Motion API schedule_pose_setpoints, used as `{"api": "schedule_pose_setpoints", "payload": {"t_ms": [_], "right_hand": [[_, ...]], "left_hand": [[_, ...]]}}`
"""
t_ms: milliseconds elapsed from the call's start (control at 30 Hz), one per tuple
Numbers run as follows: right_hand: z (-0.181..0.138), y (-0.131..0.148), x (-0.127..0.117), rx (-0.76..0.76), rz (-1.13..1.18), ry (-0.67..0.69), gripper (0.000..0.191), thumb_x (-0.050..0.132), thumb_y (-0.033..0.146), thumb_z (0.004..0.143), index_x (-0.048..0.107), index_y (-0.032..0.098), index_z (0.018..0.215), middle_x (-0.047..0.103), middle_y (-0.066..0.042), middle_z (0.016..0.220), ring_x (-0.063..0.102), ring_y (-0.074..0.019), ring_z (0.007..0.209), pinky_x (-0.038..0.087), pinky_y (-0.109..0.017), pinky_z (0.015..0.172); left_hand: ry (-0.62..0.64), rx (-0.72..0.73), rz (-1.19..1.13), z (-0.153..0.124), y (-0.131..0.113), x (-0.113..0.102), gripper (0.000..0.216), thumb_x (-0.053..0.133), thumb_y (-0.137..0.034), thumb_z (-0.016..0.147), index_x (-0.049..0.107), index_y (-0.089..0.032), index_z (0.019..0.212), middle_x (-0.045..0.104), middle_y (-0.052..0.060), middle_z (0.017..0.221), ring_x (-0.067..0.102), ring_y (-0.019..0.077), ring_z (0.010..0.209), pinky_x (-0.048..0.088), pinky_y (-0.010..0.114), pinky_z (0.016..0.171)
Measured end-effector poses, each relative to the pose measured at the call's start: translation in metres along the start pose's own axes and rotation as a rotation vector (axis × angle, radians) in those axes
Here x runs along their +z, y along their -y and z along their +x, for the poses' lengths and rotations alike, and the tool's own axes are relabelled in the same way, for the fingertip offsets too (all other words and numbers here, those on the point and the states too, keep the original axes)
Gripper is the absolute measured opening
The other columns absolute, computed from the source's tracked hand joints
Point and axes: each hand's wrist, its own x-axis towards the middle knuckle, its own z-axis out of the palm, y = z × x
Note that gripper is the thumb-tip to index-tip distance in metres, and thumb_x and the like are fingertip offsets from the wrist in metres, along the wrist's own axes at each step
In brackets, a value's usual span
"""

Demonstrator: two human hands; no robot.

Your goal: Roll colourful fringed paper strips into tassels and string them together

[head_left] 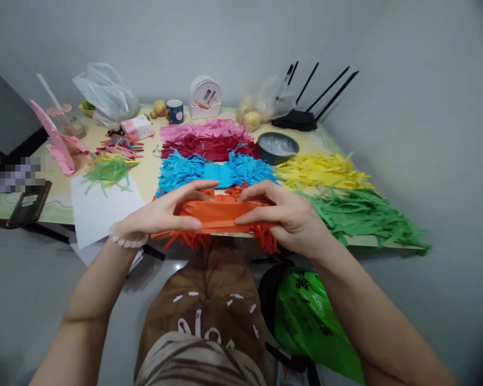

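An orange fringed paper strip (219, 213) is held over the near table edge by both hands. My left hand (165, 212) pinches its left part, thumb under and fingers over; a bead bracelet (126, 238) circles that wrist. My right hand (282, 212) grips the right part, fingers curled along the top. Orange fringe hangs below both hands. Just behind lies a blue fringed paper (215, 170), then dark red (209, 147) and pink (205, 130) ones.
Yellow (324, 170) and green (362, 217) fringe piles lie right. A dark bowl (277, 147), a mug (175, 111), a router (301, 119), plastic bags and a white sheet (100, 206) share the table (148, 171). A green bag (309, 316) sits below.
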Motion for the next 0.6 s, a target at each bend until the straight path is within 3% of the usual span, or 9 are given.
{"api": "schedule_pose_setpoints", "payload": {"t_ms": [67,133,200,267,333,400,467,533,600], "right_hand": [[0.0,0.001,-0.005,-0.023,-0.027,0.048,0.046,0.044,-0.002,0.079,0.078,0.025,0.094,0.065,-0.007,0.113,0.064,-0.0188,0.109,0.054,-0.032,0.09],[0.0,0.0,-0.014,-0.004,0.006,0.149,0.046,0.046,0.003,0.084,0.074,0.027,0.11,0.063,-0.008,0.125,0.061,-0.0206,0.119,0.052,-0.035,0.098],[0.0,-0.003,-0.022,0.068,0.09,0.284,0.051,0.056,0.015,0.087,0.059,0.027,0.136,0.057,-0.009,0.14,0.055,-0.0242,0.129,0.048,-0.039,0.104],[0.002,-0.006,-0.025,0.196,0.175,0.342,0.073,0.07,0.031,0.084,0.041,0.026,0.151,0.055,-0.01,0.145,0.055,-0.0271,0.13,0.048,-0.039,0.104],[0.005,-0.006,-0.021,0.341,0.208,0.298,0.068,0.074,0.039,0.08,0.051,0.022,0.143,0.066,-0.01,0.13,0.064,-0.0264,0.115,0.053,-0.035,0.094],[0.008,-0.004,-0.011,0.45,0.192,0.241,0.031,0.07,0.037,0.084,0.07,0.019,0.11,0.074,-0.006,0.101,0.069,-0.0217,0.09,0.053,-0.029,0.078],[0.009,0.0,0.0,0.494,0.19,0.188,0.017,0.065,0.033,0.086,0.069,0.018,0.079,0.071,-0.003,0.078,0.064,-0.0171,0.072,0.049,-0.026,0.067],[0.006,0.004,0.009,0.534,0.264,0.097,0.02,0.063,0.03,0.087,0.064,0.018,0.072,0.066,-0.001,0.069,0.06,-0.0145,0.063,0.047,-0.025,0.062],[0.002,0.008,0.014,0.581,0.4,-0.009,0.013,0.063,0.029,0.087,0.066,0.018,0.081,0.065,0.001,0.069,0.06,-0.0127,0.057,0.048,-0.024,0.058]], "left_hand": [[-0.02,-0.111,0.118,0.007,0.0,0.004,0.032,0.069,-0.041,0.082,0.069,-0.016,0.101,0.069,0.006,0.094,0.064,0.0199,0.086,0.048,0.027,0.074],[-0.034,-0.181,0.248,0.012,-0.001,0.007,0.031,0.063,-0.042,0.086,0.065,-0.013,0.075,0.061,0.0,0.069,0.054,0.013,0.063,0.04,0.023,0.059],[-0.051,-0.199,0.344,0.014,-0.003,0.008,0.034,0.06,-0.041,0.087,0.059,-0.014,0.067,0.052,-0.002,0.06,0.045,0.0103,0.056,0.032,0.023,0.053],[-0.044,-0.186,0.414,0.014,-0.005,0.009,0.034,0.06,-0.04,0.087,0.056,-0.014,0.065,0.05,-0.003,0.059,0.043,0.01,0.055,0.029,0.023,0.053],[-0.024,-0.167,0.45,0.014,-0.007,0.009,0.034,0.059,-0.039,0.087,0.055,-0.015,0.064,0.049,-0.003,0.06,0.044,0.0103,0.056,0.029,0.023,0.053],[-0.033,-0.146,0.458,0.013,-0.009,0.011,0.033,0.059,-0.039,0.087,0.056,-0.015,0.065,0.05,-0.003,0.061,0.044,0.0107,0.057,0.03,0.023,0.054],[-0.081,-0.136,0.431,0.011,-0.009,0.013,0.031,0.06,-0.037,0.087,0.059,-0.014,0.066,0.053,-0.002,0.061,0.046,0.011,0.058,0.033,0.023,0.055],[-0.153,-0.121,0.344,0.009,-0.008,0.015,0.026,0.06,-0.035,0.087,0.065,-0.014,0.072,0.06,0.0,0.065,0.051,0.0122,0.06,0.038,0.023,0.057],[-0.226,-0.099,0.209,0.006,-0.006,0.017,0.022,0.061,-0.033,0.087,0.072,-0.014,0.087,0.069,0.003,0.077,0.058,0.0133,0.063,0.045,0.023,0.06]]}}
